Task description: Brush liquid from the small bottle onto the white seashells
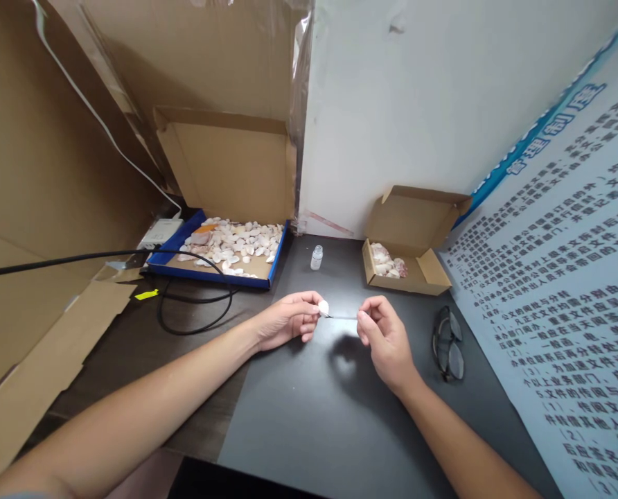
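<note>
Over the smooth dark grey mat (309, 430) with its dull sheen, the left hand (288, 322) pinches a small, pale, rounded shell (323, 307) between thumb and fingertips, holding it up near the middle of the view. Facing it, the right hand (384, 339) has thumb and index finger pressed together on a slim, straight rod (344, 318), its dark tip reaching the shell's lower edge; whether the two touch is too fine to tell. Beside the right forearm lie dark-framed glasses (453, 350) with clear lenses. Toward the left, a smooth black cable (70, 260) loops round near a bright yellow tab (147, 295). Beyond the hands stands a small clear bottle (316, 260), cylindrical and narrow-necked. Left of it, a blue-sided cardboard box (257, 281) with its lid raised holds many flat, whitish, oval shells (241, 239); to the right, a smaller brown carton (410, 283), also open, holds ridged, pinkish-white shells (384, 263). Behind rise a plain brown cardboard panel (210, 55) and a smooth pale wall (371, 118), flanked at right by a printed sheet (574, 277).
</note>
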A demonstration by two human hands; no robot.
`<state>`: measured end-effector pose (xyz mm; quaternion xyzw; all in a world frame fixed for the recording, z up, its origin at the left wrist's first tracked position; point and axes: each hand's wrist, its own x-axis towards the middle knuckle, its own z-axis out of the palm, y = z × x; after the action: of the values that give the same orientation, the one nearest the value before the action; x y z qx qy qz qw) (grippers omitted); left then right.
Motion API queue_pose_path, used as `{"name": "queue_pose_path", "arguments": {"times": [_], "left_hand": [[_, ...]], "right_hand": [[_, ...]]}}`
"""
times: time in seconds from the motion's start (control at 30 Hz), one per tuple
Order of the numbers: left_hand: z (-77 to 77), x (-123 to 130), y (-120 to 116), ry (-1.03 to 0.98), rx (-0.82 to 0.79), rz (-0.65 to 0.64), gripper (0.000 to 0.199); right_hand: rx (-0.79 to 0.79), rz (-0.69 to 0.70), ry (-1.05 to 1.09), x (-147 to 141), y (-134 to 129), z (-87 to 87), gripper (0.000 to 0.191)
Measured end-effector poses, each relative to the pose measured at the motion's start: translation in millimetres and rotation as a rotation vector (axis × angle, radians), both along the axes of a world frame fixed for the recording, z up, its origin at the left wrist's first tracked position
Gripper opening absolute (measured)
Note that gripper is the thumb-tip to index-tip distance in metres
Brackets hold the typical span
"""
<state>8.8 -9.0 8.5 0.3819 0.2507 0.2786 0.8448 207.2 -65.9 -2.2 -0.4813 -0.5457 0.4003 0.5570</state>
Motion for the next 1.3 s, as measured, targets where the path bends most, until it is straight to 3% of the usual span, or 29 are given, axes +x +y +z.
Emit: {"name": "queue_pose_path", "arguments": {"times": [0.33,0.7,1.03,1.3], "left_hand": [[-8.0,5.0,-3.4,-0.002,0.008,0.012,0.023],[-9.3,2.6,-2.1,0.004,0.038,-0.033,0.024],[-10.3,0.6,-3.5,-0.001,0.013,-0.04,0.025],[-4.7,-0.4,-2.9,-0.026,-0.042,0.008,0.024]], "right_hand": [[-0.207,0.082,0.075,-6.5,9.5,-1.0,0.044],[-0.187,0.052,0.146,-16.4,15.3,-4.6,0.043],[-0.213,0.173,0.131,-10.7,4.8,0.9,0.038],[-0.071,-0.034,0.089,-9.5,5.4,-1.6,0.03]]}}
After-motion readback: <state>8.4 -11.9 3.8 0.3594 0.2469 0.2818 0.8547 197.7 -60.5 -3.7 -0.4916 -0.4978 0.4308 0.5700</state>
